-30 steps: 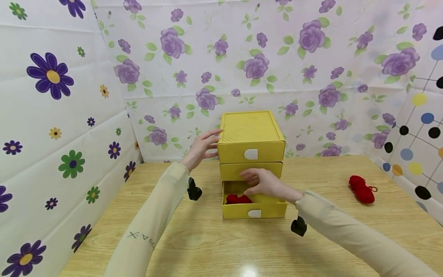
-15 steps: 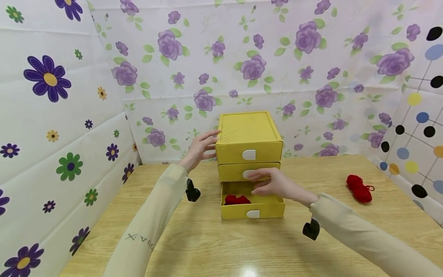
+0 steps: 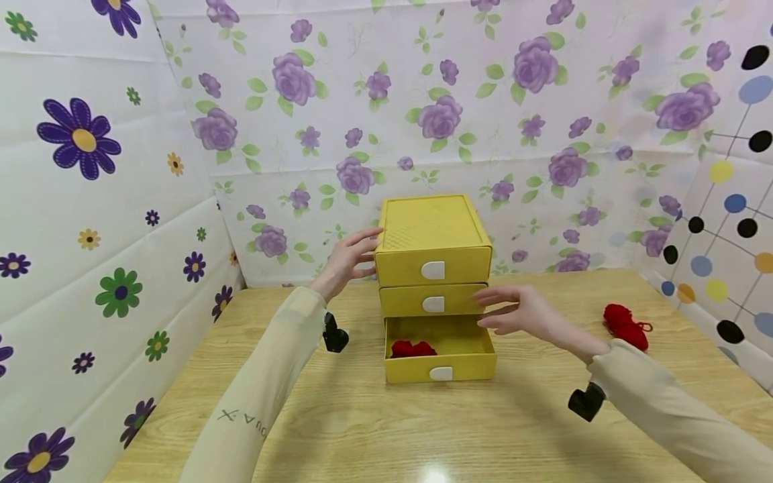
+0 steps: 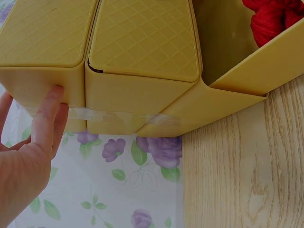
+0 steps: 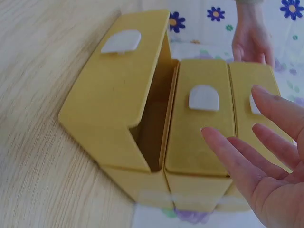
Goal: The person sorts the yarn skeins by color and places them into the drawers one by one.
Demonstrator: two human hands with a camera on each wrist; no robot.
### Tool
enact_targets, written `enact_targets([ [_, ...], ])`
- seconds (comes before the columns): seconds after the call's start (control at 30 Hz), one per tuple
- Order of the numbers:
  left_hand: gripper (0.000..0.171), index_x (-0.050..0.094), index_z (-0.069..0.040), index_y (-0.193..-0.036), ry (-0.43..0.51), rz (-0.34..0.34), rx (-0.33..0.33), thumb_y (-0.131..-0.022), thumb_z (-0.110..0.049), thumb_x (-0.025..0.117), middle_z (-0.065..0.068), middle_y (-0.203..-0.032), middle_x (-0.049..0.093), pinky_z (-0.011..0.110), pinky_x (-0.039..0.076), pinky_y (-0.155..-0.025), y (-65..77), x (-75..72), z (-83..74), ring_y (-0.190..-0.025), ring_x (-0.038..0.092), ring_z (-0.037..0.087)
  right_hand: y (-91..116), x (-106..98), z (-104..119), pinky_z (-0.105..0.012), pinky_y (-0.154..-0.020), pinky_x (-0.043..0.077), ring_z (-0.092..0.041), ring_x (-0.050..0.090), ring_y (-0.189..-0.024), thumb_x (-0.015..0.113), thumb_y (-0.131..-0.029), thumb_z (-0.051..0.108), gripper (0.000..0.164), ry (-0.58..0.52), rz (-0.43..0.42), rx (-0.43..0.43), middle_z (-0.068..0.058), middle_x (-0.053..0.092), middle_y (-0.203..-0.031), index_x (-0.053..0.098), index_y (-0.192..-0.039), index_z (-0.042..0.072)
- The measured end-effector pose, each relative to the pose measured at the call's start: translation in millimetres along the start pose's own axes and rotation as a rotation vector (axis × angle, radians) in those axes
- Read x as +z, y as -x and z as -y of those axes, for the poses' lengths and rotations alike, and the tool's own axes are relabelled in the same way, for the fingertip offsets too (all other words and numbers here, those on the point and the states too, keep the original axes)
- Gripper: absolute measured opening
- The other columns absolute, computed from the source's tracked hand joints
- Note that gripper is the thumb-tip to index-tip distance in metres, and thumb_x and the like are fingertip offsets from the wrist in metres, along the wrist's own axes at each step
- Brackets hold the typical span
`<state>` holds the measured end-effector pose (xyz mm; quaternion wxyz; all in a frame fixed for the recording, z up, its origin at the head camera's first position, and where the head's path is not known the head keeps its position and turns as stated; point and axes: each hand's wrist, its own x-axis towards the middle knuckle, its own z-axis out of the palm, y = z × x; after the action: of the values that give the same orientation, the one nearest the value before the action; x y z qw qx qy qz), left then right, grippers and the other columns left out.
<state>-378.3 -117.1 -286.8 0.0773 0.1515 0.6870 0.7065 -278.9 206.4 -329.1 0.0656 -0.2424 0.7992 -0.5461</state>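
A yellow three-tier drawer box [image 3: 435,225] stands on the table with its bottom drawer [image 3: 468,367] pulled out. Inside that drawer, toward the left, lies a red yarn bundle [image 3: 413,349]. My left hand [image 3: 347,263] rests its fingers against the box's upper left side; in the left wrist view the fingertips touch the side wall. My right hand [image 3: 522,314], fingers extended and holding nothing, hovers at the right front of the box, near the middle drawer [image 3: 395,301]. A second red yarn bundle [image 3: 627,327] lies on the table at the right.
The wooden table [image 3: 362,429] bears the box. Flowered cloth [image 3: 338,87] hangs behind it, with daisy-patterned cloth [image 3: 60,221] at the left and dotted cloth [image 3: 725,235] at the right. White tabs [image 3: 433,270] mark the drawer fronts.
My right hand has moved right, from above the open bottom drawer to the box's right edge. My left hand stays against the box. The view has shifted slightly.
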Motion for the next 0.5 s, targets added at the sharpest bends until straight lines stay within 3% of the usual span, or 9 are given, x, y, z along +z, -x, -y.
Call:
enact_targets([
  [0.37,0.04,0.05,-0.016,-0.132,-0.004,-0.005,-0.004,-0.092,-0.022,0.054,0.007,-0.128,0.044,0.043,0.044,-0.082,-0.7,-0.4,0.3,-0.106,0.048,0.031,23.7,-33.6,-12.3,-0.041,-0.073,0.049,-0.031,0.057,-0.097,0.069,-0.081,0.013,0.058,-0.021,-0.097,0.072,-0.027,0.046,-0.123,0.044,-0.13,-0.004],
  [0.5,0.04,0.049,-0.015,-0.132,0.003,-0.001,-0.005,-0.093,-0.021,0.053,0.008,-0.128,0.043,0.044,0.044,-0.083,-0.7,-0.5,0.6,-0.107,0.048,0.032,35.2,-50.0,-22.0,-0.039,-0.076,0.048,-0.028,0.056,-0.1,0.069,-0.082,0.022,0.061,0.038,-0.161,0.1,-0.024,0.045,-0.126,0.043,-0.133,0.001],
])
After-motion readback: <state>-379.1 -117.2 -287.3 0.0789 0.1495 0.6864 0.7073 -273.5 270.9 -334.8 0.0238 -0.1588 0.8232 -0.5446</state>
